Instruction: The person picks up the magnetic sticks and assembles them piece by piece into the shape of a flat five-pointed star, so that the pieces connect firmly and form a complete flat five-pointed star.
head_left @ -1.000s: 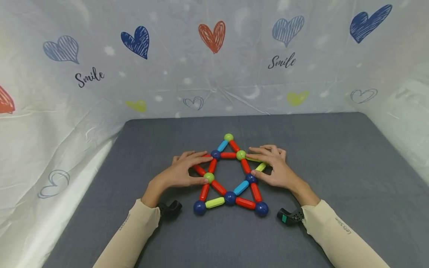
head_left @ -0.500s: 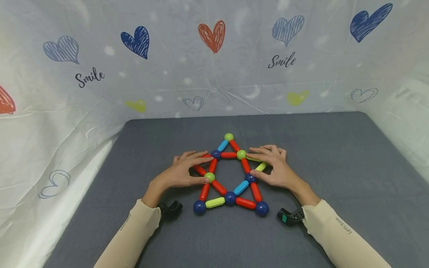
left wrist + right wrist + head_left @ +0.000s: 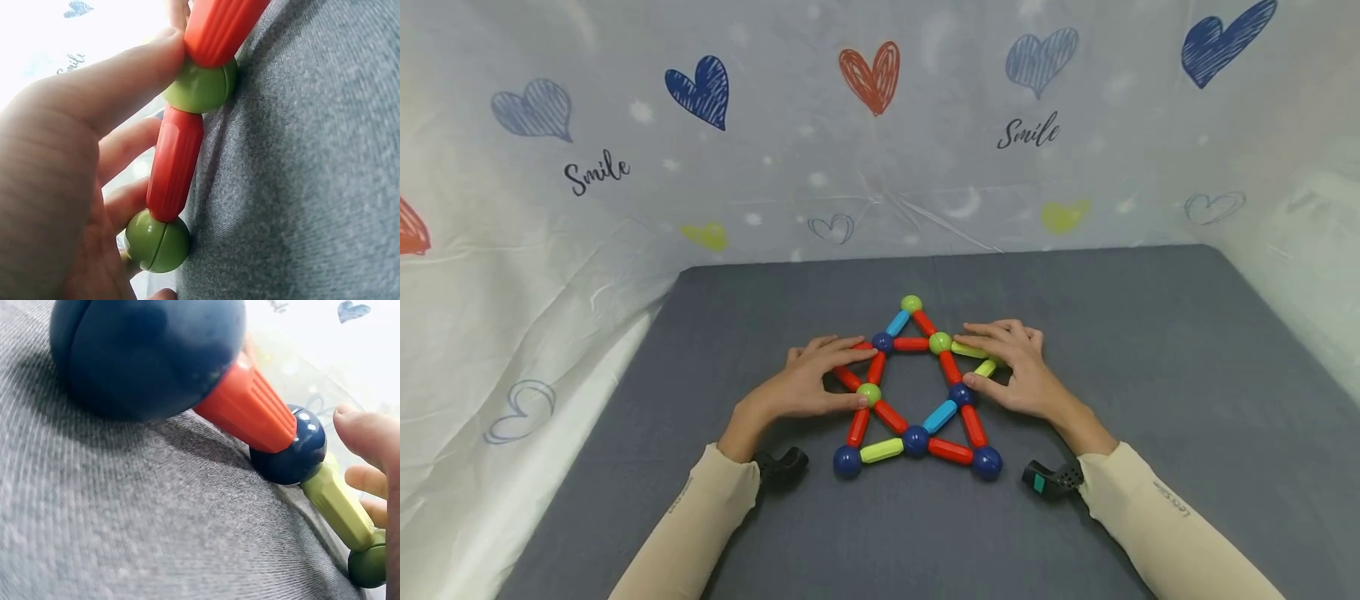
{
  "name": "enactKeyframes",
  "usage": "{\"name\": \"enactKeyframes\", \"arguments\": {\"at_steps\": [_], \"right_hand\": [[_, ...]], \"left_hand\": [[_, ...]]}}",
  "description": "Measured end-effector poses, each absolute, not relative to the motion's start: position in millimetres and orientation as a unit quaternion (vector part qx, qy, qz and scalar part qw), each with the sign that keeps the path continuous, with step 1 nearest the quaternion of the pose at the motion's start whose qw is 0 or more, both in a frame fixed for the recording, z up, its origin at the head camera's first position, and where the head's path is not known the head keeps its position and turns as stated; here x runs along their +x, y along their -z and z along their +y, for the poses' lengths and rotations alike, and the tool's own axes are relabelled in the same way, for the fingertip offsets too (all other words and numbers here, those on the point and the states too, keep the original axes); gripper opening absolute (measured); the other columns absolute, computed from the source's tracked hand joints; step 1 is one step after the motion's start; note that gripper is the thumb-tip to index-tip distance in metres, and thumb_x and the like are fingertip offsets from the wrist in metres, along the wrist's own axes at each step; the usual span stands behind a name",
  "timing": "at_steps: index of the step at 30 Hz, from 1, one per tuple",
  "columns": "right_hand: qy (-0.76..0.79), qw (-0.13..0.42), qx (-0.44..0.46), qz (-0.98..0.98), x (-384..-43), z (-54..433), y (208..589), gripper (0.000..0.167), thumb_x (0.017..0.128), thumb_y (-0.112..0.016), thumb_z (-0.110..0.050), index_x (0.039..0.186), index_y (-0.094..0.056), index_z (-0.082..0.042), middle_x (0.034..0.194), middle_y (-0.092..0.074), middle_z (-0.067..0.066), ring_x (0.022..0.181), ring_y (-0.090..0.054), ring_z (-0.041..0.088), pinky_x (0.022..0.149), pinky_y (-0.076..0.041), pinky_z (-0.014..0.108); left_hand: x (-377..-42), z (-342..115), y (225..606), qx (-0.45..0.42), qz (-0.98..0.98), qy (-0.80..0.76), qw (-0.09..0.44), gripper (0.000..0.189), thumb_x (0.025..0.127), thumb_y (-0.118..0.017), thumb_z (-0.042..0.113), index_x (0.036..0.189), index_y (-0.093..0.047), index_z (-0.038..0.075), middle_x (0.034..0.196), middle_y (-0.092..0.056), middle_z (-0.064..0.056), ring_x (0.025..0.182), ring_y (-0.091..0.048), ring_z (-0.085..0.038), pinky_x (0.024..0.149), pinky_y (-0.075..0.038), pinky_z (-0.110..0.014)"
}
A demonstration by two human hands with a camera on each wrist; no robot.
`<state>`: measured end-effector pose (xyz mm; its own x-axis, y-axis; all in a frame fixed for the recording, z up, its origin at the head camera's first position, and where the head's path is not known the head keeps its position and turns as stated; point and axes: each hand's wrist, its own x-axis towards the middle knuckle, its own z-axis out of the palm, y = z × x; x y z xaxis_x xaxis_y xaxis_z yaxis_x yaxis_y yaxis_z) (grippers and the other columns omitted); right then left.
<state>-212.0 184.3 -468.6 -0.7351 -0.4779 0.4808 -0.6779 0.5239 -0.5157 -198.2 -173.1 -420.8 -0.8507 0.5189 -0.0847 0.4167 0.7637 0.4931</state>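
A star-shaped figure of magnetic sticks and balls [image 3: 889, 417] lies flat on the dark grey table. My left hand [image 3: 808, 381] covers its left corner. The left thumb touches a green ball [image 3: 203, 87], while extended fingers reach to a dark blue ball [image 3: 882, 342]. A red stick [image 3: 175, 165] and another green ball [image 3: 158, 242] run beside those fingers. Over the right corner is my right hand [image 3: 1022, 371], fingers spread. Its thumb is just apart from a blue ball [image 3: 294, 447]. Lime sticks [image 3: 339, 506] lead to the corner's green ball [image 3: 369, 562], mostly hidden in the head view.
The grey tabletop [image 3: 760, 533] surrounds the figure. Behind it hangs a white curtain [image 3: 925, 167] printed with hearts and "Smile". Black straps [image 3: 782, 468] with small devices are on both wrists.
My right hand has shifted slightly right and up, its thumb and fingers coming away from the figure. The left hand stays in place, and the head view has tilted slightly.
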Motion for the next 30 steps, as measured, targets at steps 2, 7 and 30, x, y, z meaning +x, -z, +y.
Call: {"name": "enactKeyframes", "arguments": {"at_steps": [2,7,30], "right_hand": [[-0.351,0.137,0.336,-0.863,-213,184,467,0.056,0.086,-0.078,-0.031,0.139,-0.065,-0.018,0.148,-0.056,0.013,0.127,-0.043,0.029,0.093,-0.018,0.051],[-0.344,0.131,0.335,-0.867,-214,185,467,0.057,0.086,-0.078,-0.032,0.14,-0.063,-0.019,0.15,-0.055,0.012,0.128,-0.042,0.029,0.093,-0.018,0.051],[-0.38,0.062,0.297,-0.874,-205,185,461,0.074,0.092,-0.071,-0.04,0.156,-0.042,-0.019,0.167,-0.024,0.018,0.143,-0.026,0.039,0.099,-0.02,0.057]], "left_hand": [[-198,-173,420,0.249,0.932,-0.237,0.112,0.073,0.086,-0.075,0.054,0.152,-0.048,0.035,0.166,-0.035,0.003,0.153,-0.023,-0.036,0.109,-0.021,-0.064],[-199,-174,421,0.247,0.932,-0.237,0.118,0.074,0.086,-0.075,0.054,0.152,-0.048,0.035,0.166,-0.034,0.003,0.154,-0.022,-0.036,0.109,-0.021,-0.063],[-186,-178,415,0.248,0.939,-0.221,0.083,0.086,0.084,-0.074,0.061,0.158,-0.037,0.036,0.171,-0.02,-0.003,0.154,-0.02,-0.035,0.113,-0.019,-0.07]]}}
